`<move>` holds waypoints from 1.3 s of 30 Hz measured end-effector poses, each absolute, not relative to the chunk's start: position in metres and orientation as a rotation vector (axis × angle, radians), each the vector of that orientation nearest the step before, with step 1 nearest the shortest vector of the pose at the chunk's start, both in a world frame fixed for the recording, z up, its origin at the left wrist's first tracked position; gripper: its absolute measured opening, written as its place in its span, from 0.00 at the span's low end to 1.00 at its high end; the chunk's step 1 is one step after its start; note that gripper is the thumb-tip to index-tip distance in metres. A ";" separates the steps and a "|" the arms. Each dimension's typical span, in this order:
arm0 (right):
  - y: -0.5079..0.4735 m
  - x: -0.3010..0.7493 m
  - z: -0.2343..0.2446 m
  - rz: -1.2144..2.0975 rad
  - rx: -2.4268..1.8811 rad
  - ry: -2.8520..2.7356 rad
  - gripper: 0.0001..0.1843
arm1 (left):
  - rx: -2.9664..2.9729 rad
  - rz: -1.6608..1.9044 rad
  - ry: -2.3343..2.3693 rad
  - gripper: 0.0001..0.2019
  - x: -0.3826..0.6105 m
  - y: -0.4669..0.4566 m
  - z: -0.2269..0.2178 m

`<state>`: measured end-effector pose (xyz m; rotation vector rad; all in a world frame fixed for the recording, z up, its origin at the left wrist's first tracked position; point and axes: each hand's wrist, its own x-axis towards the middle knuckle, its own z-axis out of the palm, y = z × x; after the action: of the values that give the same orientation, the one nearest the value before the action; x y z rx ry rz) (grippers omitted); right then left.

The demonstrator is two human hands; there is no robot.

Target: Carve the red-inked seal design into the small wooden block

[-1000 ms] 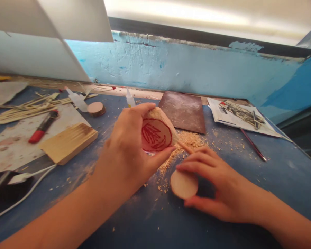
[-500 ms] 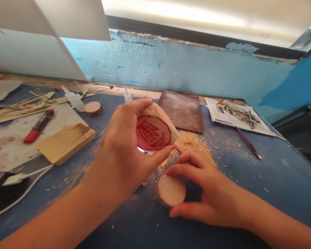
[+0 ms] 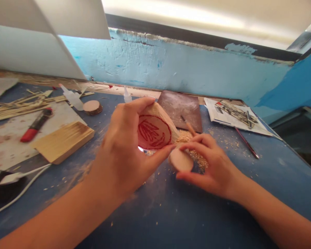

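Note:
My left hand grips a pale wooden piece between fingers and thumb. Its face bears a red oval with leaf-like lines; the hand covers the left side. To the right, my right hand pinches a small round wood slice, tilted just off my left thumb's tip. A thin stick with a dark tip, like a paintbrush, pokes up from the right fingers. Wood shavings lie behind that hand on the blue tabletop.
On the left are a rectangular wood block, a red-and-black knife-like tool, wooden sticks, a glue bottle, another wood slice and a white cable. A brown sheet, paper with scraps and a dark pencil-like stick lie right.
My right hand has lifted the wood slice and brought it up and rightward, close to the left thumb. The thin stick in its fingers now points up. The left hand has barely moved.

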<state>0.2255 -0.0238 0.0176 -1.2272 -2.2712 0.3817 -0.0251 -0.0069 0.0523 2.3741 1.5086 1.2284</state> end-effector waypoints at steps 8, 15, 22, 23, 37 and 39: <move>-0.021 0.221 0.002 0.539 -1.063 -2.499 0.31 | 2.399 1.201 1.546 0.38 -0.024 -0.003 0.048; -0.016 0.248 0.016 0.522 -1.067 -2.451 0.30 | 2.341 1.177 1.564 0.40 -0.024 -0.003 0.048; -0.026 0.235 0.012 0.577 -1.054 -2.562 0.29 | 2.268 1.064 1.260 0.43 -0.021 -0.001 0.044; -0.022 0.236 0.010 0.526 -1.098 -2.521 0.28 | 2.291 1.036 1.212 0.43 -0.021 -0.001 0.043; -0.018 0.250 0.009 0.555 -1.014 -1.924 0.24 | 2.439 0.634 1.055 0.37 -0.016 0.004 0.027; -0.018 0.252 0.009 0.594 -0.998 -1.857 0.25 | 2.428 0.631 1.056 0.35 -0.017 0.003 0.029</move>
<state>0.2520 -0.0184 0.0086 -0.9983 -1.8575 0.5941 -0.0165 0.0030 0.0294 2.4279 1.0563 0.6308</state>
